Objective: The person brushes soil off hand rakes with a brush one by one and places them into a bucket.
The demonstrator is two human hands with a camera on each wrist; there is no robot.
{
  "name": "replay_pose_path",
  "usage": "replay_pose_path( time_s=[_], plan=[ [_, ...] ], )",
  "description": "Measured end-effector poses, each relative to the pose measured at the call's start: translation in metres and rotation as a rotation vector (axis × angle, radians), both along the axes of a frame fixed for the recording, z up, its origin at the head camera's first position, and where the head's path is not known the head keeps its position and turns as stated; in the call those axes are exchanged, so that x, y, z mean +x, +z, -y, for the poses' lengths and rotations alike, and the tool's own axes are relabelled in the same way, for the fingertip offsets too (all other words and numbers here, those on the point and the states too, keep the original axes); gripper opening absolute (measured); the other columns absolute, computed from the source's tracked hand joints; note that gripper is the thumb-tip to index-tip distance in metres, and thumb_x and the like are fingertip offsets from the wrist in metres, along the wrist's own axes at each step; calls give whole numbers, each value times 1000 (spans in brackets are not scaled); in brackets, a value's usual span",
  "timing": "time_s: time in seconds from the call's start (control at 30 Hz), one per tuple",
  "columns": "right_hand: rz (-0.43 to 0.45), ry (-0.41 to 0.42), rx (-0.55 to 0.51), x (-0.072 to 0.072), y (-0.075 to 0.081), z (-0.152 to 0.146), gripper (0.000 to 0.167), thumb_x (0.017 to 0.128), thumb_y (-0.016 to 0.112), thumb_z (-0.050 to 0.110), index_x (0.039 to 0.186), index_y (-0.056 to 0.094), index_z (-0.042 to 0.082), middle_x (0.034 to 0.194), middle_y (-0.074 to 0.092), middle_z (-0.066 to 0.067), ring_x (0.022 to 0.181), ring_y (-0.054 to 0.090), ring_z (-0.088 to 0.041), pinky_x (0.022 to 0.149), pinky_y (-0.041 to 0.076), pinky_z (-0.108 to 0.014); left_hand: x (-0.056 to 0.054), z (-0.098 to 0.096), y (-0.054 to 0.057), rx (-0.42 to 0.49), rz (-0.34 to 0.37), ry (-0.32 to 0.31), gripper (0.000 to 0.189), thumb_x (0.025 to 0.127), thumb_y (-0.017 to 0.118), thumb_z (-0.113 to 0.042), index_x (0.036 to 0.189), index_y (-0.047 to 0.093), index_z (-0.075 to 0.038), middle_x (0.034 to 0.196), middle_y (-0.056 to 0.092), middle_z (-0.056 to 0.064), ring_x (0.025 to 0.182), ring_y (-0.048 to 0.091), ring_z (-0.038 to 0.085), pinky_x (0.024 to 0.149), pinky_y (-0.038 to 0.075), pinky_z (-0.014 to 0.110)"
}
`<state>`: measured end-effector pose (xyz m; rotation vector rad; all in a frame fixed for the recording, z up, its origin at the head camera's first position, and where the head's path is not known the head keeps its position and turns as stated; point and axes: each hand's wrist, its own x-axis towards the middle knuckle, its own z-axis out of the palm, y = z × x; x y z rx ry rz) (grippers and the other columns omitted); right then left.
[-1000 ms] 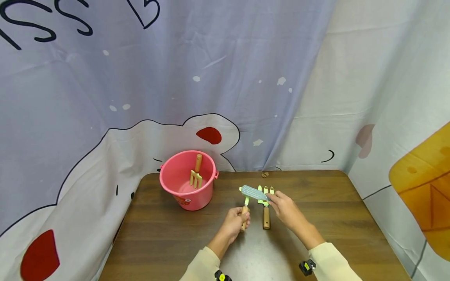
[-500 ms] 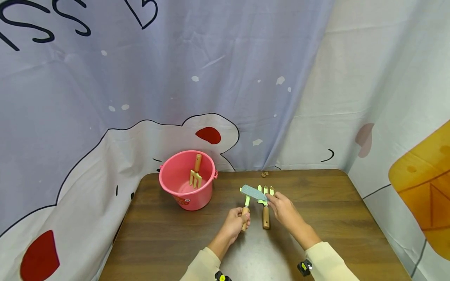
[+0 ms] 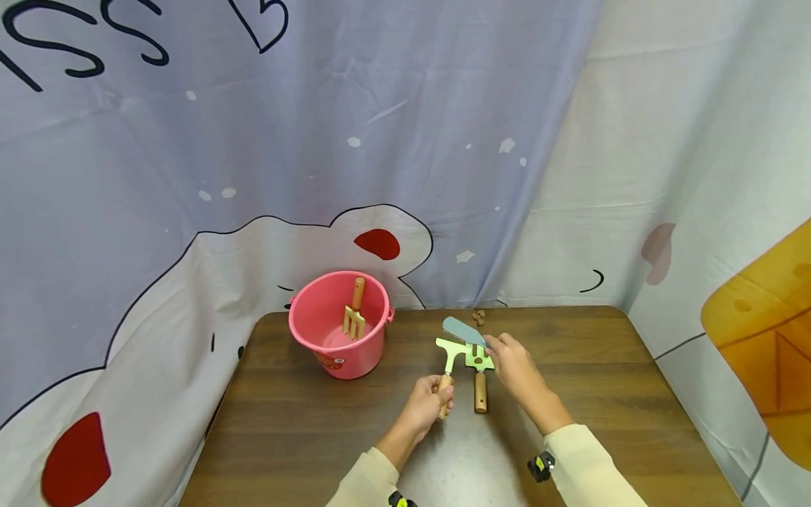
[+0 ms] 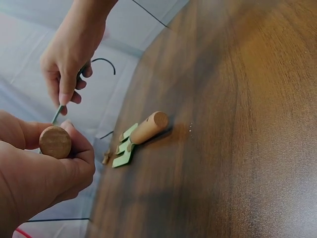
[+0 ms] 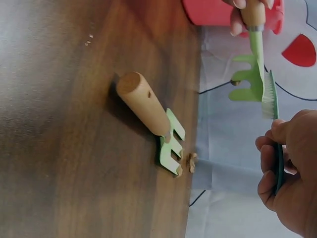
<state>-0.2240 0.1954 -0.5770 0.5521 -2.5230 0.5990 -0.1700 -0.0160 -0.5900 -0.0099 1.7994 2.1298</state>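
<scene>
My left hand (image 3: 426, 407) grips the wooden handle of a small green hand rake (image 3: 451, 352), its toothed head raised. My right hand (image 3: 514, 365) holds a blue-green brush (image 3: 462, 331) by its handle. In the right wrist view the white bristles (image 5: 269, 99) lie against the flat back of the rake head (image 5: 255, 82). A green hand fork (image 3: 480, 394) with a wooden handle lies on the table between the hands, brown bits at its tines. The left wrist view shows the rake handle's round end (image 4: 55, 142) amid the left fingers.
A pink bucket (image 3: 364, 362) stands at the back left of the wooden table (image 3: 304, 436). Inside leans another fork (image 3: 355, 317), pale with a wooden handle. Brown crumbs (image 3: 479, 315) lie near the table's back edge, just beyond the fork on the table. Printed curtains hang behind.
The brush has shifted up and slightly right over the rake head. The rake has turned so more of its head shows. The left hand stays nearly in place.
</scene>
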Motion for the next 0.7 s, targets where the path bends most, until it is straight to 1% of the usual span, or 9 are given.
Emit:
replay_pose_path(
  time_s=[0.17,0.3,0.37,0.5,0.57,0.7],
  plan=[
    [12,5,-32,0,6,-6,27,89,76,-2,115,72,-7,85,64,-13,70,63,-25,64,57,-40,0,1,3,7,5,5,25,102,54,1,120,53,18,88,55,7,73,55,14,65,50,23],
    [7,48,-40,9,6,-9,29,87,77,-4,115,73,-6,87,65,-11,72,63,-21,63,56,-35,0,2,3,11,4,11,24,102,53,1,120,52,18,88,55,6,72,54,14,64,50,22],
    [-3,79,-34,16,5,-9,29,85,78,-5,114,73,-6,87,65,-10,72,63,-18,62,56,-32,0,2,2,14,8,13,24,103,53,2,120,52,18,87,54,7,71,54,13,63,50,22],
    [-17,132,-22,27,-2,-7,29,84,79,-5,112,74,-3,85,62,-5,70,56,-11,60,53,-25,-1,2,-1,16,3,16,23,103,53,1,120,53,17,86,54,5,70,54,12,61,49,21],
    [-26,142,-14,31,-6,-6,29,84,80,-4,113,75,-2,84,60,-3,69,52,-8,59,51,-23,-1,2,-1,20,5,16,23,103,54,1,120,53,16,86,54,5,70,54,12,61,49,20],
    [-45,148,-12,34,-10,-4,29,84,80,-3,112,75,-1,83,59,-1,68,51,-7,58,49,-23,-1,1,-1,20,8,14,23,102,54,1,119,53,16,85,54,4,70,54,12,61,49,21]
  ],
)
